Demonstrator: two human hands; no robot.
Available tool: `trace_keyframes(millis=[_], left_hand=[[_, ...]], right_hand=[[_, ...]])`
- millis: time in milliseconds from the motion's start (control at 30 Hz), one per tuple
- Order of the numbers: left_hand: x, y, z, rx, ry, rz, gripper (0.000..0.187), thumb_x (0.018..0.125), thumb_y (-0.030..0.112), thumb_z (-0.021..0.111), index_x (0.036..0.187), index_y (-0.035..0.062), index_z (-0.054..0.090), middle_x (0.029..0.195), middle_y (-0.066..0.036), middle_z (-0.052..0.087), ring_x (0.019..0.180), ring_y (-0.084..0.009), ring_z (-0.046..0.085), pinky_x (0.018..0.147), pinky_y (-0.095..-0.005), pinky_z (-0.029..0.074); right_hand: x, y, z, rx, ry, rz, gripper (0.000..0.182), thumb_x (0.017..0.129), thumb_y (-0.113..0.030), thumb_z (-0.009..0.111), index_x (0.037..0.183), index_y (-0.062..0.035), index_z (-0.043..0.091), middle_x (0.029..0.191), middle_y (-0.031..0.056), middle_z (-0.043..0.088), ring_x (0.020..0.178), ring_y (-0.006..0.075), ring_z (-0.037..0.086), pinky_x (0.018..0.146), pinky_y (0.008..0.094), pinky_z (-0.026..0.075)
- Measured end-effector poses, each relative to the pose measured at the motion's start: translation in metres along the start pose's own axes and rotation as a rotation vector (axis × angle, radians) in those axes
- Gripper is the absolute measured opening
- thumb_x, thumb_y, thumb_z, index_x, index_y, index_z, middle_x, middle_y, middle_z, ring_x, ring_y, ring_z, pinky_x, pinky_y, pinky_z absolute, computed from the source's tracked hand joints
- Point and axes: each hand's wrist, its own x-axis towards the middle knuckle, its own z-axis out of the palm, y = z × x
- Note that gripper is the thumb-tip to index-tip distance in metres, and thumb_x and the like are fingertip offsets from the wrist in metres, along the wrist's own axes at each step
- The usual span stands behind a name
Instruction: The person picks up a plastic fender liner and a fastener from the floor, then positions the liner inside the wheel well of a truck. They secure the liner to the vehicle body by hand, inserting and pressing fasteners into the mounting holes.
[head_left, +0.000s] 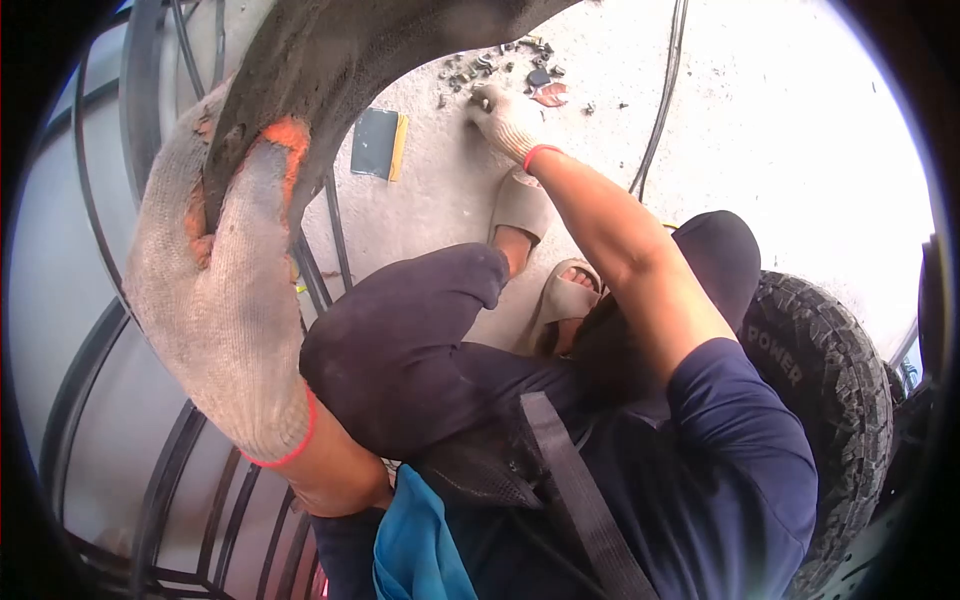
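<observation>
My left hand, in a worn knit glove with orange patches on the fingers, is closed around the edge of a dusty, dark curved panel shaped like a wheel-arch trim. The panel arches across the top of the view, close to the camera. Down at the floor, my right hand, in a similar pale glove, has its fingers curled together beside scattered small bolts and clips. Whatever its fingertips hold, if anything, is too small to make out. A dark flat piece and a reddish-brown leaf lie just past it.
A dark rectangular object with a yellow edge lies on the concrete floor. Black cable runs along the ground. Black metal bars stand at left, and a chunky tyre is at right, behind my elbow.
</observation>
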Motion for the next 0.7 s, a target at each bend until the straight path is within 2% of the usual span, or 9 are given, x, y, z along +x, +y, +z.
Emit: trace_keyframes(millis=[100, 167, 233, 300, 333, 433, 500, 567, 700], left_hand=[[-0.003, -0.005, 0.0, 0.048, 0.095, 0.053, 0.048, 0.086, 0.029, 0.075, 0.126, 0.0034, 0.068, 0.071, -0.003, 0.066, 0.05, -0.0008, 0.047, 0.047, -0.0169, 0.036], [-0.005, 0.0, -0.008, 0.11, 0.037, -0.044, 0.047, 0.086, 0.026, 0.074, 0.126, 0.0026, 0.068, 0.076, -0.006, 0.069, 0.053, -0.0019, 0.053, 0.051, -0.0179, 0.041], [-0.008, 0.003, -0.011, 0.098, 0.003, -0.079, 0.047, 0.086, 0.024, 0.073, 0.127, 0.0011, 0.067, 0.084, -0.01, 0.071, 0.058, -0.0038, 0.058, 0.055, -0.019, 0.045], [-0.01, 0.003, -0.011, 0.066, -0.011, -0.078, 0.048, 0.085, 0.022, 0.073, 0.127, -0.0002, 0.067, 0.09, -0.012, 0.073, 0.061, -0.0054, 0.061, 0.057, -0.0199, 0.048], [-0.011, 0.001, -0.01, 0.106, 0.018, -0.032, 0.048, 0.085, 0.021, 0.074, 0.127, -0.0016, 0.066, 0.092, -0.013, 0.073, 0.066, -0.0077, 0.064, 0.06, -0.0213, 0.05], [-0.016, -0.002, -0.011, 0.167, 0.033, 0.023, 0.049, 0.085, 0.02, 0.074, 0.127, -0.0037, 0.065, 0.096, -0.014, 0.073, 0.074, -0.0119, 0.068, 0.065, -0.0241, 0.053], [-0.02, -0.001, -0.014, 0.185, 0.02, 0.03, 0.049, 0.086, 0.019, 0.074, 0.128, -0.0045, 0.065, 0.097, -0.014, 0.073, 0.078, -0.0137, 0.069, 0.067, -0.0254, 0.054], [-0.021, 0.003, -0.017, 0.085, -0.051, -0.081, 0.046, 0.087, 0.018, 0.073, 0.127, -0.0042, 0.065, 0.101, -0.016, 0.074, 0.085, -0.017, 0.071, 0.075, -0.03, 0.057], [-0.024, 0.007, -0.013, 0.147, -0.026, -0.041, 0.044, 0.089, 0.019, 0.071, 0.126, -0.004, 0.065, 0.101, -0.015, 0.073, 0.084, -0.0171, 0.071, 0.072, -0.0287, 0.056]], right_hand=[[-0.006, 0.0, 0.001, -0.037, 0.014, 0.066, 0.038, 0.089, -0.03, 0.066, 0.123, -0.0122, 0.066, 0.111, 0.0217, 0.07, 0.106, 0.0394, 0.067, 0.093, 0.0475, 0.051], [-0.004, -0.001, 0.003, -0.047, 0.03, 0.068, 0.04, 0.089, -0.031, 0.066, 0.124, -0.0128, 0.066, 0.11, 0.0216, 0.07, 0.105, 0.0394, 0.067, 0.093, 0.0477, 0.052], [0.002, -0.002, 0.011, -0.125, 0.09, 0.081, 0.035, 0.089, -0.03, 0.064, 0.119, -0.0123, 0.068, 0.108, 0.022, 0.071, 0.102, 0.0403, 0.068, 0.091, 0.0486, 0.052], [0.008, -0.005, 0.011, -0.164, 0.042, 0.103, 0.034, 0.089, -0.029, 0.064, 0.119, -0.0129, 0.068, 0.108, 0.0197, 0.072, 0.101, 0.0381, 0.069, 0.091, 0.0471, 0.052], [0.011, -0.007, 0.01, -0.205, -0.004, 0.127, 0.034, 0.089, -0.028, 0.064, 0.119, -0.0134, 0.068, 0.108, 0.0173, 0.072, 0.1, 0.036, 0.07, 0.09, 0.0455, 0.053], [0.016, -0.006, 0.017, -0.266, 0.02, 0.1, 0.03, 0.088, -0.025, 0.063, 0.115, -0.0112, 0.069, 0.106, 0.018, 0.073, 0.1, 0.0367, 0.069, 0.089, 0.0462, 0.053], [0.012, -0.003, 0.02, -0.192, 0.088, 0.062, 0.027, 0.088, -0.024, 0.061, 0.11, -0.011, 0.071, 0.105, 0.0195, 0.072, 0.099, 0.0389, 0.069, 0.09, 0.0478, 0.052], [0.009, 0.001, 0.022, -0.117, 0.156, 0.022, 0.025, 0.088, -0.024, 0.058, 0.104, -0.0109, 0.072, 0.105, 0.021, 0.071, 0.097, 0.0411, 0.069, 0.09, 0.0495, 0.052], [0.007, -0.005, 0.011, -0.163, 0.088, 0.091, 0.03, 0.09, -0.021, 0.052, 0.107, -0.0074, 0.072, 0.107, 0.0226, 0.071, 0.099, 0.0405, 0.069, 0.09, 0.0496, 0.052]])
